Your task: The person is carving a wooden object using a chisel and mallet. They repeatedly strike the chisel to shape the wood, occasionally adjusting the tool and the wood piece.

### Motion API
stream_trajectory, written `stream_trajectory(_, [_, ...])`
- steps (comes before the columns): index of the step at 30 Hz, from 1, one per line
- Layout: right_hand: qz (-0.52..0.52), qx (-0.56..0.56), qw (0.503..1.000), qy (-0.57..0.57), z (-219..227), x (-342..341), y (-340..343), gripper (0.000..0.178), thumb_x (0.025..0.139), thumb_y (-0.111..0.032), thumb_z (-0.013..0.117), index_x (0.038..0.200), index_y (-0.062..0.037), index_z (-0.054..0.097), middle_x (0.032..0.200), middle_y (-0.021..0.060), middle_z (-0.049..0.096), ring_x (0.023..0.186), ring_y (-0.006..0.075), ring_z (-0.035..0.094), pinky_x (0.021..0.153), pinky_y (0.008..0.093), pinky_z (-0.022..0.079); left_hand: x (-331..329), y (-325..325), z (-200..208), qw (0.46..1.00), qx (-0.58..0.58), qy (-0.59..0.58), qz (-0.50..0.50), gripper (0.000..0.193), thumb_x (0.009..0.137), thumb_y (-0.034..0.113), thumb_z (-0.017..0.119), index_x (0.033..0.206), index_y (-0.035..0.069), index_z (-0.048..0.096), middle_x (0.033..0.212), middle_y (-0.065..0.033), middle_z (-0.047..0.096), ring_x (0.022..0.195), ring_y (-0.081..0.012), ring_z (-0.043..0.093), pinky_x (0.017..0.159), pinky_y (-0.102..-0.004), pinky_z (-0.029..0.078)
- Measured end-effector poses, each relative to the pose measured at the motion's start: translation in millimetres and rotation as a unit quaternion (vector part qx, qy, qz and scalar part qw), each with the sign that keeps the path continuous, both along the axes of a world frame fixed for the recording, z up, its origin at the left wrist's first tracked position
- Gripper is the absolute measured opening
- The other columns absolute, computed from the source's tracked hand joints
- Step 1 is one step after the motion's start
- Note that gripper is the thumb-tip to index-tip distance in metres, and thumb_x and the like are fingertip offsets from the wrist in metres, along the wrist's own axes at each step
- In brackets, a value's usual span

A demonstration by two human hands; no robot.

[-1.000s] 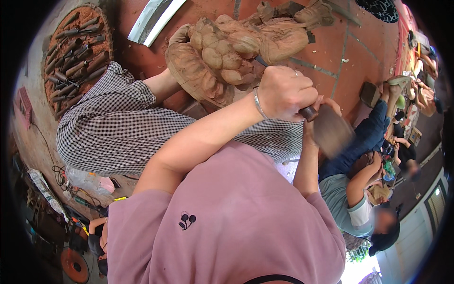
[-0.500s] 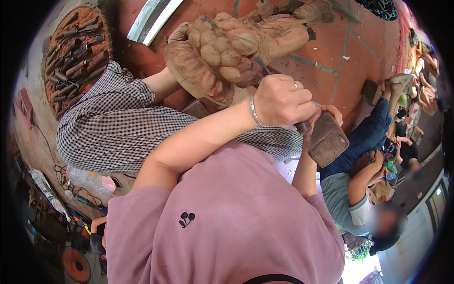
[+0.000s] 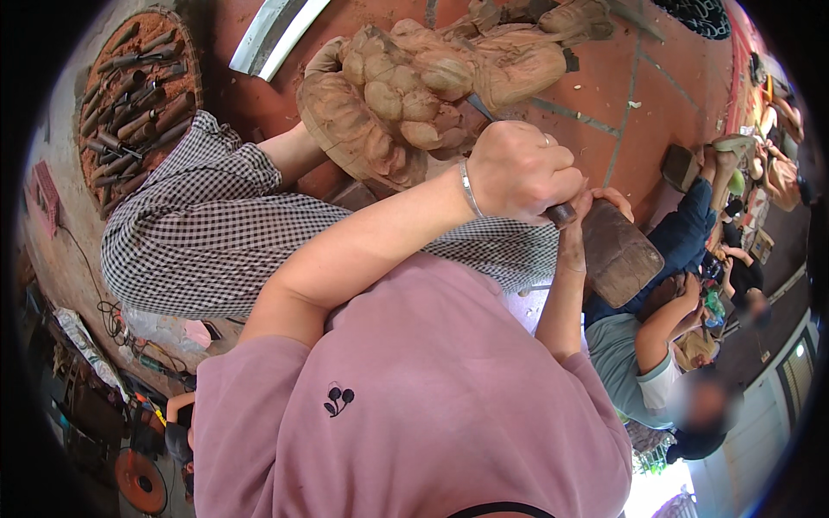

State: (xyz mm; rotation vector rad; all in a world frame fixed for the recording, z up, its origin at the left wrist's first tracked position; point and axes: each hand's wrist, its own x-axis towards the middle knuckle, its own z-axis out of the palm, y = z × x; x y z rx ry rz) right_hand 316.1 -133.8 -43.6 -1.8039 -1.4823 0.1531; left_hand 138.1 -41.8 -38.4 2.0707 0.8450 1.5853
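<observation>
1. Wood is the material in hand: one brown wooden carving [image 3: 414, 95] with rounded lobes lies on the red tiled floor [image 3: 673, 95] at the far middle of the scene.
2. One chisel [image 3: 480, 107] shows its dark blade running from the left hand [image 3: 518, 168] up to the carving; the blade tip touches the wood just beyond the fist.
3. That left hand is clenched around the chisel's handle, with a thin bracelet on the wrist and a ring on one finger.
4. One wooden mallet [image 3: 620, 252], a dark blocky head, sits just right of and nearer than the left hand; the right hand [image 3: 580, 226] grips it, though the fingers are mostly hidden behind the fist.
5. One round basket [image 3: 138, 95] full of many wooden-handled carving tools lies at the far left, well apart from the carving.
6. One checked-cloth leg [image 3: 224, 233] stretches between basket and carving.
7. Another seated person [image 3: 639, 363] in a grey shirt works at the right.
</observation>
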Motion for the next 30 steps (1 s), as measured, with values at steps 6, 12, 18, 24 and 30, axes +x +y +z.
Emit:
stream_trajectory(6, [0.053, 0.028, 0.998, 0.026, 0.3, 1.4, 3.8, 0.03, 0.086, 0.006, 0.066, 0.108, -0.0039, 0.047, 0.099, 0.0099, 0.056, 0.09, 0.016, 0.059, 0.086, 0.0319, 0.05, -1.0, 0.6, 0.3, 1.0, -0.006, 0.002, -0.012, 0.025, 0.066, 0.016, 0.07, 0.057, 0.014, 0.047, 0.054, 0.0009, 0.043, 0.043, -0.015, 0.047, 0.043, -0.029, 0.039])
stream_trajectory(12, [0.059, 0.057, 0.992, 0.091, -2.9, -2.0, 8.8, 0.029, 0.084, 0.005, 0.065, 0.103, -0.0055, 0.047, 0.094, 0.01, 0.058, 0.085, 0.0199, 0.06, 0.083, 0.0318, 0.049, 0.4, 2.5, 3.3, 1.0, -0.016, -0.005, 0.002, 0.026, 0.068, 0.016, 0.071, 0.057, 0.014, 0.047, 0.053, 0.0007, 0.042, 0.043, -0.0157, 0.047, 0.042, -0.0293, 0.038])
stream_trajectory(18, [-0.01, -0.051, 0.996, -0.071, 4.3, 0.9, 8.7, 0.027, 0.085, 0.005, 0.064, 0.104, -0.0045, 0.048, 0.096, 0.0104, 0.059, 0.086, 0.0201, 0.059, 0.083, 0.0317, 0.048, 1.2, 5.9, 6.6, 0.999, -0.037, -0.018, 0.012, 0.026, 0.069, 0.015, 0.07, 0.056, 0.014, 0.047, 0.052, -0.0002, 0.044, 0.043, -0.0172, 0.048, 0.041, -0.0306, 0.038])
stream_trajectory(24, [-0.012, -0.082, 0.995, -0.06, 0.4, 16.7, 8.5, 0.024, 0.082, 0.004, 0.066, 0.1, -0.0024, 0.051, 0.096, 0.0085, 0.06, 0.088, 0.0194, 0.058, 0.086, 0.031, 0.047, 4.3, 9.4, 7.7, 0.998, -0.041, -0.022, 0.036, 0.028, 0.068, 0.015, 0.07, 0.054, 0.013, 0.047, 0.051, -0.0009, 0.044, 0.043, -0.0177, 0.048, 0.04, -0.0308, 0.038])
stream_trajectory(30, [-0.117, -0.011, 0.898, 0.425, -7.7, 25.0, 8.6, 0.025, 0.085, -0.002, 0.065, 0.107, -0.0026, 0.054, 0.099, 0.007, 0.063, 0.091, 0.0181, 0.061, 0.088, 0.0333, 0.048, 6.1, 15.4, 8.0, 0.997, -0.066, -0.016, 0.039, 0.027, 0.068, 0.016, 0.07, 0.054, 0.013, 0.047, 0.051, -0.0021, 0.045, 0.044, -0.0205, 0.05, 0.04, -0.0318, 0.039])
